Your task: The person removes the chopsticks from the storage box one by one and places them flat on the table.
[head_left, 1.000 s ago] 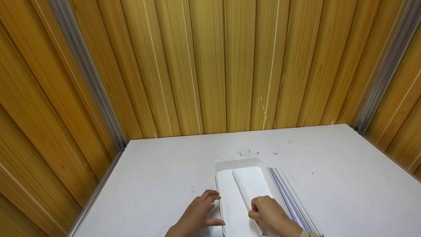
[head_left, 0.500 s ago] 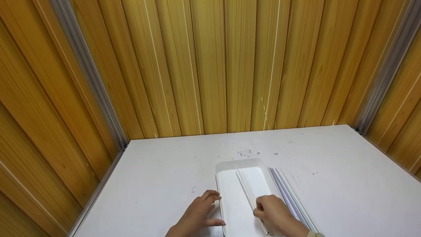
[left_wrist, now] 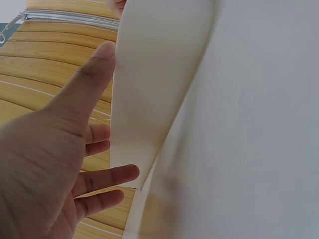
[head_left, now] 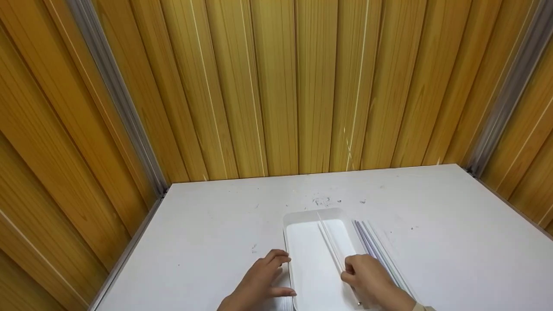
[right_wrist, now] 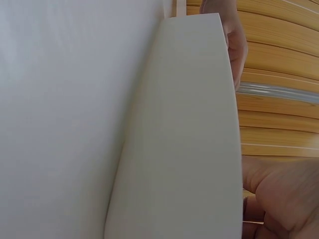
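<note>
A long white tray [head_left: 304, 255] lies lengthwise on the table in the head view. Inside it runs a thin white strip, like a divider [head_left: 330, 242], slanting from the far wall toward the near right. My right hand [head_left: 371, 276] pinches this divider near its close end, fingers curled, and hides part of it. At the tray's left wall is my left hand [head_left: 261, 276], thumb and fingers spread and touching the wall. The left wrist view shows that hand [left_wrist: 55, 159] beside the tray's outer wall [left_wrist: 154, 84]. In the right wrist view the wall [right_wrist: 189, 129] hides the divider.
Several long purple and pale green strips [head_left: 380, 252] lie along the tray's right side. A pale ribbed item [head_left: 286, 303] shows by the left wall under my left hand. Wood-patterned panels [head_left: 276, 86] enclose the white table [head_left: 207, 242] at the back and sides.
My right hand has slid rightward inside the tray, carrying the divider toward the right wall. The divider's angle looks slightly turned. My left hand and the tray stay where they were.
</note>
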Available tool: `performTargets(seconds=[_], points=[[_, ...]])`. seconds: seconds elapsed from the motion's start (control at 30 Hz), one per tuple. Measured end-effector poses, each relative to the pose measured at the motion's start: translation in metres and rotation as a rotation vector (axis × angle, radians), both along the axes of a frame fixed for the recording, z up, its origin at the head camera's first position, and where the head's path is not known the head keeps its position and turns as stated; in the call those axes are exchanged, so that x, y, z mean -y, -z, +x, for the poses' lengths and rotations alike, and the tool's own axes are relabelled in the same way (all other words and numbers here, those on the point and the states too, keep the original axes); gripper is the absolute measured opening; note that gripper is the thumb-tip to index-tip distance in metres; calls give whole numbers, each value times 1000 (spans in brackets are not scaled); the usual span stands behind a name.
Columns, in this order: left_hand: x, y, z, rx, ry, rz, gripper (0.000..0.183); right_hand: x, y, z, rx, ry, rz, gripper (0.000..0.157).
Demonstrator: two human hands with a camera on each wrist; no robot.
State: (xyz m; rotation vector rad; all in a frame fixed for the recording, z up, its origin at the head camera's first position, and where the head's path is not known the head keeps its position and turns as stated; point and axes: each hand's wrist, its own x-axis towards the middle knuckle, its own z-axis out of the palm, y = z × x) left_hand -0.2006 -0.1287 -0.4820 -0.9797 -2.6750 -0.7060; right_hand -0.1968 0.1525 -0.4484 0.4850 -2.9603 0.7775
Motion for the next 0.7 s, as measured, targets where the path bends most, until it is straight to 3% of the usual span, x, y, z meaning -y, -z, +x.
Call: performTargets(seconds=[0.7], points=[[0, -2, -1, 30, -16, -21, 69, -16, -9, 4, 51, 98, 30, 25]])
